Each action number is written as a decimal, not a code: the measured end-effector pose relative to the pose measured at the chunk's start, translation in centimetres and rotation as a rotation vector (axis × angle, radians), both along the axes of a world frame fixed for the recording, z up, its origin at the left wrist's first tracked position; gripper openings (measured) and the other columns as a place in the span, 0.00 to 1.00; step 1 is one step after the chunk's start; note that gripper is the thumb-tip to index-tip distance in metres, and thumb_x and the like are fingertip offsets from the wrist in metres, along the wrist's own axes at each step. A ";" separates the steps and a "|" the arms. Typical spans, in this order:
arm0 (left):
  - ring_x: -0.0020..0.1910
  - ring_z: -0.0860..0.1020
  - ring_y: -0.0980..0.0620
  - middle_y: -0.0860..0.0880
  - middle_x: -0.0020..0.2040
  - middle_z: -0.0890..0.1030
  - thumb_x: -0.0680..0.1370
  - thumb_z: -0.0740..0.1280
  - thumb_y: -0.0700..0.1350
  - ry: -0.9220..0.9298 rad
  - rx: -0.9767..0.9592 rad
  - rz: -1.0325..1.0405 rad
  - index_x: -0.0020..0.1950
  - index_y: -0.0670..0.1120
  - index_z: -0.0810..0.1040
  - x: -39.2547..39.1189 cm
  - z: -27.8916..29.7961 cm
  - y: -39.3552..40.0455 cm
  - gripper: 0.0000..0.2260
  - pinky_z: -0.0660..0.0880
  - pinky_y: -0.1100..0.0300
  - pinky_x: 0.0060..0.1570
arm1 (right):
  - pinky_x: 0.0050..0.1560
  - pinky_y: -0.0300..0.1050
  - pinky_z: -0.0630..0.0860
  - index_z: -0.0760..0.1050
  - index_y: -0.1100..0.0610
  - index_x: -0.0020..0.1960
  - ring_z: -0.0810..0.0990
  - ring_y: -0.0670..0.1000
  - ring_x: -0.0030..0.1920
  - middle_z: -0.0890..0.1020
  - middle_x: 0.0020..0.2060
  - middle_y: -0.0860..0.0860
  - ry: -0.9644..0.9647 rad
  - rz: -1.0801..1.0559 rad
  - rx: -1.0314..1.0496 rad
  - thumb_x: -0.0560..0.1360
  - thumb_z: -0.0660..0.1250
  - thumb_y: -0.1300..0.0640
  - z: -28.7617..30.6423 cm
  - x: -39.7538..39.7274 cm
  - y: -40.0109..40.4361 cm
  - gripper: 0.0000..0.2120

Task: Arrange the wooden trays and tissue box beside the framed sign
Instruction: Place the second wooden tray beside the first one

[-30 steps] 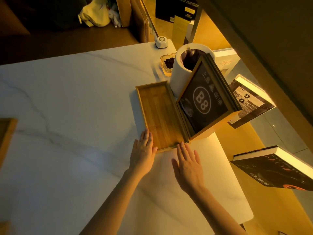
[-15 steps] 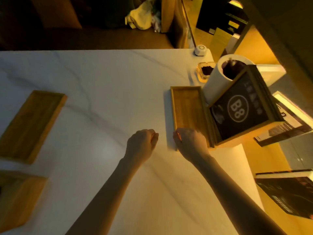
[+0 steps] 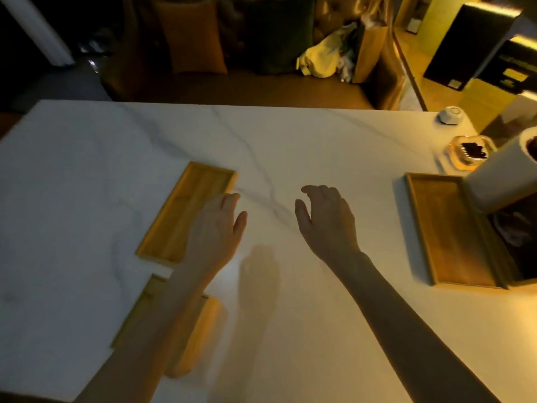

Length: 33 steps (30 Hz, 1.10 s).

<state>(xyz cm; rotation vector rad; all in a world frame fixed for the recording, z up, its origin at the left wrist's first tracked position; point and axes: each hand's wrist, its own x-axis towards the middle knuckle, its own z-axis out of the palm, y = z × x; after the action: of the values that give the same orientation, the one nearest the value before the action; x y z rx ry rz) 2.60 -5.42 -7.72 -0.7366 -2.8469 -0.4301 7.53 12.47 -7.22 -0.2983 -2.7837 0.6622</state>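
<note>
One wooden tray [image 3: 449, 228] lies at the right, against the dark framed sign [image 3: 520, 242] at the frame's edge. A second wooden tray [image 3: 180, 210] lies left of centre on the white marble table [image 3: 87, 175]. My left hand [image 3: 216, 225] hovers over that tray's right edge, fingers apart, holding nothing. My right hand [image 3: 327, 219] hangs open over bare table between the two trays. A wooden box [image 3: 191, 338], probably the tissue box, sits near the front left, partly hidden under my left forearm.
A white cylinder [image 3: 499, 173] stands behind the right tray, with a small glass dish of dark bits [image 3: 467, 152] and a white knob-like object [image 3: 450, 115] beyond it. A bench with cushions and bags runs along the table's far side.
Both hands left the right tray, closed briefly, then opened and swung left. My view turned left too, bringing the second tray and the wooden box into sight.
</note>
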 end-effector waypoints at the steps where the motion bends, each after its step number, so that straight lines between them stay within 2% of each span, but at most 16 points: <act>1: 0.45 0.78 0.38 0.37 0.49 0.79 0.75 0.54 0.50 0.002 -0.031 0.001 0.57 0.40 0.71 -1.0 -0.1 -1.9 0.18 0.76 0.50 0.41 | 0.57 0.53 0.71 0.70 0.62 0.61 0.74 0.60 0.58 0.78 0.56 0.60 -0.013 0.003 0.000 0.77 0.58 0.56 -0.5 -0.7 -1.5 0.16; 3: 0.48 0.78 0.37 0.36 0.53 0.78 0.75 0.51 0.51 -0.012 -0.079 0.004 0.60 0.39 0.69 -3.0 -0.7 -5.5 0.21 0.76 0.48 0.42 | 0.61 0.53 0.68 0.66 0.63 0.65 0.70 0.59 0.63 0.75 0.61 0.60 -0.062 0.015 -0.004 0.77 0.57 0.55 -1.4 -1.8 -4.4 0.19; 5: 0.58 0.75 0.37 0.36 0.61 0.75 0.75 0.52 0.50 -0.016 -0.110 -0.003 0.63 0.38 0.66 -5.0 -1.6 -8.8 0.22 0.75 0.46 0.50 | 0.67 0.52 0.62 0.60 0.62 0.69 0.64 0.58 0.68 0.70 0.67 0.59 -0.117 0.025 -0.007 0.78 0.56 0.55 -2.3 -2.8 -7.1 0.22; 8: 0.69 0.65 0.40 0.37 0.70 0.66 0.77 0.57 0.47 -0.083 -0.155 0.023 0.69 0.40 0.60 -7.2 -3.6 -13.0 0.22 0.68 0.42 0.63 | 0.72 0.51 0.51 0.52 0.61 0.72 0.54 0.56 0.73 0.59 0.73 0.57 -0.216 0.053 0.002 0.79 0.52 0.52 -4.2 -3.9 -10.7 0.25; 11: 0.73 0.56 0.42 0.40 0.74 0.57 0.78 0.55 0.48 -0.201 -0.188 0.069 0.71 0.43 0.55 -8.8 -5.8 -16.2 0.24 0.60 0.41 0.69 | 0.73 0.50 0.44 0.49 0.59 0.73 0.49 0.54 0.75 0.54 0.75 0.55 -0.271 0.086 -0.009 0.79 0.50 0.49 -6.4 -5.0 -13.5 0.26; 14: 0.74 0.52 0.44 0.41 0.75 0.53 0.78 0.53 0.50 -0.332 -0.212 0.105 0.72 0.43 0.51 -9.7 -8.1 -18.0 0.25 0.55 0.43 0.71 | 0.71 0.50 0.36 0.47 0.57 0.73 0.44 0.53 0.75 0.51 0.75 0.54 -0.332 0.091 0.024 0.79 0.49 0.45 -8.7 -5.7 -15.5 0.28; 16: 0.74 0.53 0.42 0.40 0.75 0.55 0.78 0.54 0.48 -0.385 -0.207 0.124 0.71 0.42 0.53 -10.1 -9.4 -18.6 0.24 0.56 0.43 0.70 | 0.69 0.50 0.33 0.43 0.57 0.73 0.40 0.52 0.74 0.46 0.76 0.54 -0.417 0.097 0.037 0.78 0.48 0.42 -10.2 -6.1 -16.6 0.31; 18: 0.71 0.60 0.40 0.38 0.72 0.62 0.78 0.56 0.46 -0.412 -0.173 0.141 0.69 0.40 0.60 -10.3 -10.4 -19.1 0.21 0.62 0.43 0.67 | 0.69 0.51 0.33 0.40 0.58 0.73 0.38 0.53 0.74 0.43 0.75 0.55 -0.502 0.098 0.016 0.76 0.48 0.39 -11.6 -6.4 -17.4 0.35; 20: 0.62 0.70 0.38 0.36 0.62 0.73 0.77 0.57 0.43 -0.422 -0.105 0.186 0.61 0.38 0.69 -10.1 -11.0 -19.2 0.15 0.70 0.45 0.58 | 0.70 0.52 0.34 0.40 0.58 0.73 0.37 0.54 0.74 0.42 0.75 0.55 -0.576 0.079 -0.026 0.76 0.49 0.39 -12.3 -6.5 -17.8 0.36; 21: 0.57 0.72 0.39 0.36 0.58 0.75 0.77 0.58 0.43 -0.435 -0.067 0.215 0.58 0.37 0.72 -10.1 -11.2 -19.3 0.13 0.72 0.46 0.53 | 0.70 0.53 0.35 0.40 0.58 0.73 0.37 0.55 0.74 0.42 0.75 0.55 -0.612 0.070 -0.051 0.76 0.50 0.39 -12.6 -6.7 -18.0 0.36; 24: 0.51 0.73 0.39 0.35 0.54 0.74 0.76 0.61 0.41 -0.482 0.055 0.281 0.57 0.36 0.73 -10.1 -11.6 -19.4 0.12 0.72 0.50 0.49 | 0.72 0.54 0.37 0.42 0.56 0.73 0.37 0.55 0.74 0.42 0.75 0.55 -0.673 0.059 -0.121 0.77 0.51 0.41 -12.9 -6.8 -18.5 0.34; 29: 0.50 0.75 0.39 0.34 0.56 0.74 0.75 0.62 0.39 -0.597 0.315 0.417 0.57 0.36 0.74 -9.9 -11.1 -18.6 0.12 0.68 0.57 0.48 | 0.73 0.52 0.40 0.44 0.57 0.74 0.40 0.54 0.74 0.46 0.76 0.54 -0.617 0.022 -0.311 0.77 0.53 0.48 -12.4 -7.1 -19.8 0.31; 33: 0.46 0.75 0.46 0.34 0.54 0.80 0.76 0.61 0.38 -0.630 0.406 0.415 0.59 0.39 0.74 -10.0 -9.7 -18.3 0.13 0.68 0.58 0.47 | 0.73 0.52 0.46 0.48 0.59 0.73 0.47 0.57 0.74 0.53 0.75 0.56 -0.580 -0.021 -0.468 0.78 0.54 0.53 -11.8 -7.1 -19.8 0.28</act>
<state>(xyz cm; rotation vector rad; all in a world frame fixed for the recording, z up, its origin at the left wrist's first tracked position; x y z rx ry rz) -7.42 -23.72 -17.40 0.0971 -3.1570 -1.3009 0.42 -7.36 -19.00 -0.7081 -3.1018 1.4187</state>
